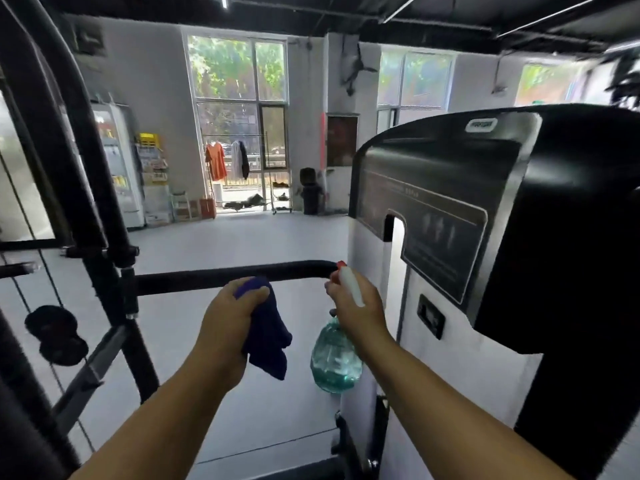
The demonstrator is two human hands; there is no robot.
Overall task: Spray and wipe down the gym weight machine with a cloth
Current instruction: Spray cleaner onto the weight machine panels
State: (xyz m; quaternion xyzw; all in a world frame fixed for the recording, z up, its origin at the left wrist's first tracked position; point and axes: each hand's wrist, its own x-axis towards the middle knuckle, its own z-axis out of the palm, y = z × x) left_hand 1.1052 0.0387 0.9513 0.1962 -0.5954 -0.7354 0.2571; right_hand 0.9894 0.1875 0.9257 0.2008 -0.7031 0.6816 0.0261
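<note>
My left hand [231, 323] grips a dark blue cloth [268, 337] and holds its top against the black horizontal bar [194, 277] of the weight machine. The cloth's loose end hangs below the bar. My right hand [356, 306] holds a spray bottle [334, 358] by its neck; the bottle is clear green with a white and red spray head [348, 278] that points toward the right end of the bar. The machine's black and white weight-stack housing [450, 209] rises just to the right of my right hand.
Black uprights and cables of the machine frame [86, 188] stand at the left, with a dark round pad [55, 334] low down. Beyond the bar lies pale open floor [242, 237]. A drinks fridge [117, 168], shelves and windows line the far wall.
</note>
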